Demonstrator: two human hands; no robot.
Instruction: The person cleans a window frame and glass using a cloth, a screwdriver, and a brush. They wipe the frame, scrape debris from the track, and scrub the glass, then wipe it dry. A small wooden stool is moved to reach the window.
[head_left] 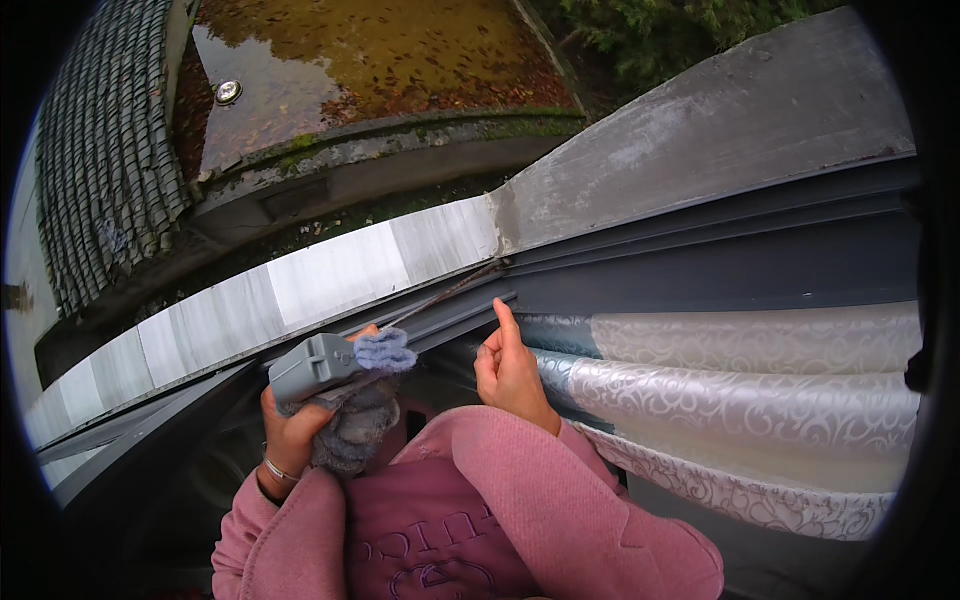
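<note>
My left hand (292,430) is closed around a grey plastic window cleaner (318,362), a boxy block with fluffy cloth on it. A light blue fuzzy pad (385,351) sticks out at its right end, and a darker grey shaggy cloth (355,430) hangs below. From the block a thin cord (440,298) stretches up to the corner of the dark window frame (470,318). My right hand (513,375) holds nothing that shows. Its index finger points at the frame, the tip at or close to the lower rail, while the other fingers curl in.
To the right hangs a pale patterned curtain (740,400) below the dark sill. Outside run a pale tiled ledge (330,270) and a grey concrete slab (700,130). Far below lie a leaf-strewn pool of water (330,60) and a tiled roof (105,150).
</note>
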